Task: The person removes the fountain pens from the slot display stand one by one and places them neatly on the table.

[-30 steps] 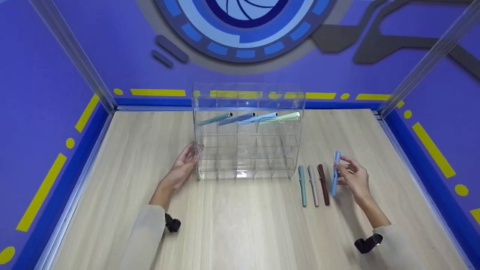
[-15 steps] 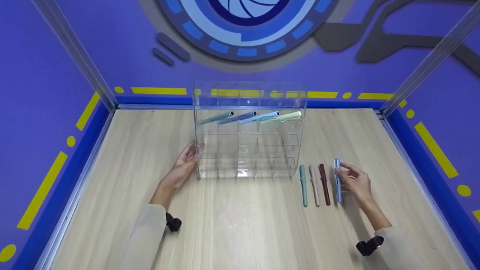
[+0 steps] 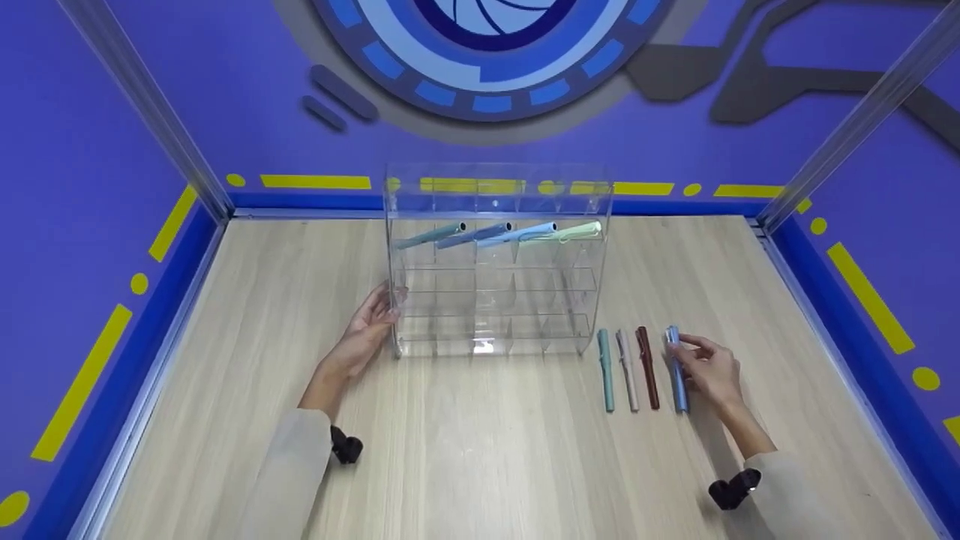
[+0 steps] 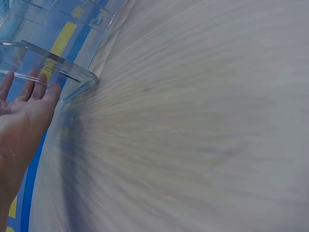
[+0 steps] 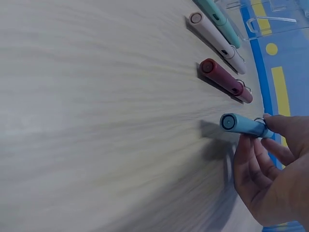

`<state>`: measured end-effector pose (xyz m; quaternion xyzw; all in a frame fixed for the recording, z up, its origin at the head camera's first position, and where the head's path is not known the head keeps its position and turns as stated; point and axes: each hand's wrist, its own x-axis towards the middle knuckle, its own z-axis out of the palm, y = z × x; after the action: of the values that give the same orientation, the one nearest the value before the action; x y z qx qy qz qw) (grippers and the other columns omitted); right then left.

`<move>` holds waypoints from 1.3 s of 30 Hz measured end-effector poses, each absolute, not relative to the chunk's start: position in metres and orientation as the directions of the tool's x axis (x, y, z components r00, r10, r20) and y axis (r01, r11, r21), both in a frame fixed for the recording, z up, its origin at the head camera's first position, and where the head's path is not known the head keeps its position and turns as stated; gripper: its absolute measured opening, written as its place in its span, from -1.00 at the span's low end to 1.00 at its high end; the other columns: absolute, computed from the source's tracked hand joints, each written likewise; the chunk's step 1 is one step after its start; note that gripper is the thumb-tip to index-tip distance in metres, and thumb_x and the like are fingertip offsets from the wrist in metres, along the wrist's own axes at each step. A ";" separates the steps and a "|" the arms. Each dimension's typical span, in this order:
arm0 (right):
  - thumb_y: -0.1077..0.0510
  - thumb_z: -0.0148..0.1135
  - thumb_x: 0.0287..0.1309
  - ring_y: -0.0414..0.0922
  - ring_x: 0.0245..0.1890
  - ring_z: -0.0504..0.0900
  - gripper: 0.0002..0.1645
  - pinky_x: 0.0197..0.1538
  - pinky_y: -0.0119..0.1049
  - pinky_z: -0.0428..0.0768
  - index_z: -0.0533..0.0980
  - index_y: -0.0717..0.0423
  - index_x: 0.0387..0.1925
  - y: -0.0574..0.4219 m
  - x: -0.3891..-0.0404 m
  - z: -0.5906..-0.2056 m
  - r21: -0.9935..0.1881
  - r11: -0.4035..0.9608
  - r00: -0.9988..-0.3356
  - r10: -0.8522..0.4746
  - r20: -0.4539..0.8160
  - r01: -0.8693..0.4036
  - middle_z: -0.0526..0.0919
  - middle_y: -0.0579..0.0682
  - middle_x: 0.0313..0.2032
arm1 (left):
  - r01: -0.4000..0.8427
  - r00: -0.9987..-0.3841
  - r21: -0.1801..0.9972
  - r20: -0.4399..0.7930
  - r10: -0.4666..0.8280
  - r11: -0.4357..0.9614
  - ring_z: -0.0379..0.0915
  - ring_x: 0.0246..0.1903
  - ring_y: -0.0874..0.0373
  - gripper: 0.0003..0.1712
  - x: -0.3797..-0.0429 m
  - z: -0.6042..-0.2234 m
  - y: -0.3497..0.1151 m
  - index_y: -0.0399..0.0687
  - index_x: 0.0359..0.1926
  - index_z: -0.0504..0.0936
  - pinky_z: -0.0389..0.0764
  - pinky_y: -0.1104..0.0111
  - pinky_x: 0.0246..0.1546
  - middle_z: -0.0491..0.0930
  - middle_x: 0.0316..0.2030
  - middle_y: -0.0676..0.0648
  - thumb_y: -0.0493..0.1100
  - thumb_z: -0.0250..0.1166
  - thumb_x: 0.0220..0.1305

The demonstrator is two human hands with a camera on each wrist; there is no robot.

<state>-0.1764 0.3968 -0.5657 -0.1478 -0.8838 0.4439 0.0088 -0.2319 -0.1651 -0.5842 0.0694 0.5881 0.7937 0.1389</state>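
My right hand (image 3: 711,369) pinches a light blue capped pen (image 3: 677,371) between thumb and fingers, right of a row of pens. In the right wrist view the pen's round end (image 5: 229,122) points toward the camera, close over the table with its shadow beside it. Left of it lie a maroon pen (image 3: 648,369), a pale pinkish-grey pen (image 3: 628,373) and a teal pen (image 3: 606,371). My left hand (image 3: 361,337) rests its fairly straight fingers against the left side of a clear acrylic pen rack (image 3: 495,281); the fingertips show through the plastic.
On an upper tier of the rack lie a dark teal pen (image 3: 435,235), a dark blue pen (image 3: 476,236), a sky-blue pen (image 3: 519,235) and a pale green pen (image 3: 566,233). Blue patterned walls (image 3: 862,172) enclose the wooden table (image 3: 450,457) on three sides.
My right hand has brought the light blue pen slightly toward the front of the table and lower, alongside the row. The left hand and the rack stay in place.
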 end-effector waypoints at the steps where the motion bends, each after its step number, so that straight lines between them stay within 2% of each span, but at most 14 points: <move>1: 0.03 0.29 0.38 -0.34 -0.52 0.61 -0.50 -0.49 -0.45 0.70 0.56 0.22 0.23 0.397 -0.177 -0.566 -0.781 0.574 -0.958 0.268 -0.105 0.247 0.67 0.00 -0.33 | -0.135 -0.953 0.954 -0.051 0.300 -0.268 -0.17 0.64 -0.02 -0.21 -0.231 -0.584 -0.165 -0.07 0.63 -0.13 -0.07 0.21 0.67 0.01 0.60 -0.18 -0.27 0.06 0.57; 7: 0.09 0.32 0.35 -0.28 -0.56 0.65 -0.52 -0.56 -0.49 0.66 0.59 0.29 0.19 0.395 -0.178 -0.568 -0.710 0.686 -0.979 0.203 -0.019 0.156 0.74 0.27 -0.26 | -0.131 -0.955 0.951 -0.044 0.293 -0.281 -0.17 0.63 -0.03 -0.22 -0.231 -0.584 -0.165 -0.09 0.63 -0.11 -0.10 0.19 0.67 0.02 0.60 -0.18 -0.29 0.05 0.56; 13: 0.11 0.38 0.29 -0.25 -0.64 0.55 -0.53 -0.64 -0.48 0.47 0.62 0.32 0.12 0.391 -0.181 -0.571 -0.589 0.805 -0.989 0.135 0.059 0.074 0.77 0.26 -0.34 | -0.134 -0.951 0.949 -0.042 0.307 -0.284 -0.23 0.64 -0.04 -0.18 -0.231 -0.585 -0.166 -0.12 0.64 -0.18 -0.13 0.18 0.68 -0.07 0.62 -0.20 -0.26 0.06 0.57; 18: 0.06 0.38 0.30 -0.26 -0.64 0.52 -0.49 -0.66 -0.46 0.43 0.60 0.36 0.13 0.388 -0.184 -0.571 -0.578 0.813 -0.992 0.119 0.041 0.074 0.77 0.26 -0.36 | -0.130 -0.951 0.954 -0.042 0.308 -0.271 -0.27 0.65 -0.06 -0.18 -0.229 -0.586 -0.167 -0.11 0.64 -0.22 -0.17 0.13 0.68 -0.09 0.63 -0.20 -0.25 0.03 0.59; 26: 0.08 0.36 0.32 -0.24 -0.61 0.53 -0.50 -0.64 -0.49 0.43 0.59 0.40 0.10 0.387 -0.189 -0.570 -0.576 0.815 -0.992 0.117 0.048 0.069 0.76 0.29 -0.35 | -0.138 -0.956 0.943 -0.048 0.288 -0.304 -0.17 0.64 -0.03 -0.19 -0.232 -0.586 -0.161 -0.07 0.64 -0.13 -0.06 0.18 0.67 -0.01 0.61 -0.19 -0.24 0.08 0.56; 34: 0.09 0.33 0.33 -0.24 -0.62 0.55 -0.48 -0.65 -0.49 0.49 0.56 0.41 0.15 0.386 -0.189 -0.571 -0.589 0.805 -0.992 0.121 0.048 0.070 0.74 0.32 -0.32 | -0.131 -0.958 0.940 -0.038 0.284 -0.314 -0.18 0.64 -0.05 -0.20 -0.232 -0.586 -0.161 -0.09 0.63 -0.13 -0.10 0.15 0.67 -0.01 0.61 -0.21 -0.27 0.06 0.56; 39: 0.10 0.27 0.39 -0.20 -0.54 0.63 -0.48 -0.62 -0.51 0.57 0.53 0.44 0.18 0.389 -0.190 -0.568 -0.604 0.796 -0.993 0.100 0.058 0.045 0.74 0.37 -0.24 | -0.135 -0.958 0.938 -0.042 0.283 -0.319 -0.18 0.64 -0.05 -0.20 -0.230 -0.585 -0.162 -0.08 0.64 -0.14 -0.09 0.15 0.67 0.00 0.61 -0.19 -0.28 0.06 0.56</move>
<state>-0.1901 0.3891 -0.5679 -0.0381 -0.9467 0.3170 0.0435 -0.2300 -0.1616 -0.5845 0.0647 0.5689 0.8097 0.1291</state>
